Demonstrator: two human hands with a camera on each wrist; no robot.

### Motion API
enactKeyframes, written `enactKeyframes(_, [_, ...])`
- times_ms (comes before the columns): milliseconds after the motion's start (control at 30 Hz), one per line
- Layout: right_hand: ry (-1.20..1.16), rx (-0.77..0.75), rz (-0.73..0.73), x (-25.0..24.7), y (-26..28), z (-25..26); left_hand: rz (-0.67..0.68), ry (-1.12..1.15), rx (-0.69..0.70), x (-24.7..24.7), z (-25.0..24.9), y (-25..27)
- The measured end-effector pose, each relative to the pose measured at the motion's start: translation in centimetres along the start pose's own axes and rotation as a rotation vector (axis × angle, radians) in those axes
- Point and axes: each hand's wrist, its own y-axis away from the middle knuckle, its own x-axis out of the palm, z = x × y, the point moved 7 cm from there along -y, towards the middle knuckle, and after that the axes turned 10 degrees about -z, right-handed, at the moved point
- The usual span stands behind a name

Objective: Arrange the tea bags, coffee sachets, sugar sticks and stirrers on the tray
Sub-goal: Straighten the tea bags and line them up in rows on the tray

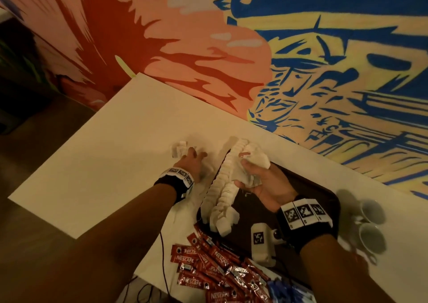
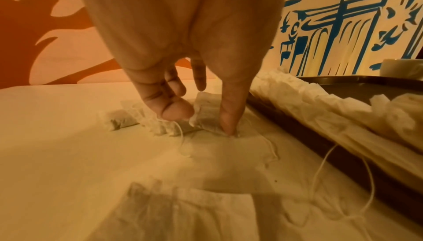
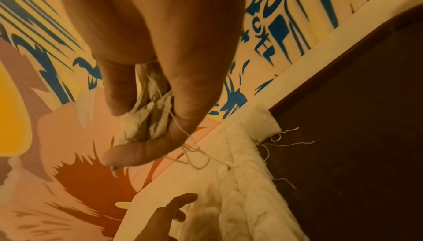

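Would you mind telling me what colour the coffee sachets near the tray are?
The coffee sachets are red with white lettering, clearest in the head view.

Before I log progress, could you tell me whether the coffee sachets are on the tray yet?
Mostly off: the coffee sachets lie heaped on the table by the tray, some overlapping its near edge.

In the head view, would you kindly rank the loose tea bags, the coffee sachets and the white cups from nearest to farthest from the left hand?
1. Loose tea bags: on the table at the left hand's fingertips.
2. Coffee sachets: piled by the tray's near edge, towards the person.
3. White cups: on the table beyond the tray's right side.
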Motion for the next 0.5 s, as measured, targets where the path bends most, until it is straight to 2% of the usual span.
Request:
enactKeyframes(133, [-0.022, 0.01, -0.036, -2.1, 1.2, -0.4, 0.078, -0.048, 0.021, 0.4, 0.0, -0.3])
enactKeyframes(367, [-0.018, 0.011, -0.107, -4.6, 3.1, -1.1, 0.064, -0.126, 0.133, -0.8, 0.1, -0.9])
enactKeyframes(500, [0.015, 0.035, -0.196, -6.0, 3.9, -2.5, 0.033, -0.065, 0.091, -1.4, 0.7, -0.2])
